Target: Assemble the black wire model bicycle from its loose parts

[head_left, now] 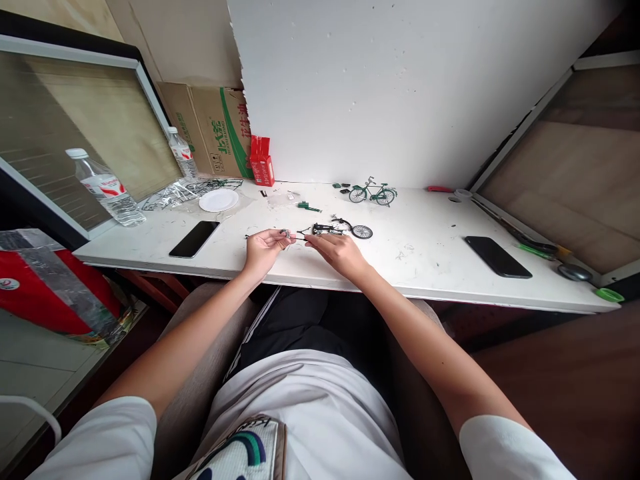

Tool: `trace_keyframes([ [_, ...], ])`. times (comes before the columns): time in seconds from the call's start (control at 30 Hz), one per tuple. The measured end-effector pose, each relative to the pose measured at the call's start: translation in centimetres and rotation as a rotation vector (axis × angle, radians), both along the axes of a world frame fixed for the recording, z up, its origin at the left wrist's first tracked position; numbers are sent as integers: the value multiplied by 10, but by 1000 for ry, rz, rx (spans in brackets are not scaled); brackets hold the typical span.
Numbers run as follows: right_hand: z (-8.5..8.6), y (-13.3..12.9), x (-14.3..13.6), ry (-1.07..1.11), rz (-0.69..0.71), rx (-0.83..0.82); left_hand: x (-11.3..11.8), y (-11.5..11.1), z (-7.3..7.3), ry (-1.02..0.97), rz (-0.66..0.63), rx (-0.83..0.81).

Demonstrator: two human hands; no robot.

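Note:
Over the front of the white desk, my left hand (266, 252) pinches a small grey and dark model bicycle part (285, 233) between thumb and fingers. My right hand (340, 253) is close by on the right, palm down, its fingertips pressed together at the thin end of the same part. What exactly those fingertips grip is too small to make out. Just beyond the right hand lie a black model bicycle wheel (362, 231) and a curved black mudguard (343, 221), with dark frame pieces partly hidden by the fingers. Farther back stands a green model bicycle (373, 192).
A green part (309, 207) and small dark pieces (342, 186) lie behind the hands. Phones rest left (195, 239) and right (497, 256). At the left are a white lid (219, 200), part frames (170, 193), water bottles (107, 190) and a red box (262, 162).

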State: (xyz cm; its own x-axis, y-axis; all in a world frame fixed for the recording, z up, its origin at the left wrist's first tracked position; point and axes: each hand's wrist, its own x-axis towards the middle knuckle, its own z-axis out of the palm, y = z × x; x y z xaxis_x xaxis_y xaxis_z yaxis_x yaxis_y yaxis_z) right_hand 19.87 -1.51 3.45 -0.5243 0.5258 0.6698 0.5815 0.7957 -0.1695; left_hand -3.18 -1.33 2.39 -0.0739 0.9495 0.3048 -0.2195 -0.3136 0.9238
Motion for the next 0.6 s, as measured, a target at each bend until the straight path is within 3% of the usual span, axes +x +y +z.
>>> trace_keyframes([
  [0.33,3,-9,-9,17,2,-42,-6,-1,5,61,-45,-1],
  [0.6,8,-18,-22,271,77,-329,-7,-2,9,62,-5,26],
])
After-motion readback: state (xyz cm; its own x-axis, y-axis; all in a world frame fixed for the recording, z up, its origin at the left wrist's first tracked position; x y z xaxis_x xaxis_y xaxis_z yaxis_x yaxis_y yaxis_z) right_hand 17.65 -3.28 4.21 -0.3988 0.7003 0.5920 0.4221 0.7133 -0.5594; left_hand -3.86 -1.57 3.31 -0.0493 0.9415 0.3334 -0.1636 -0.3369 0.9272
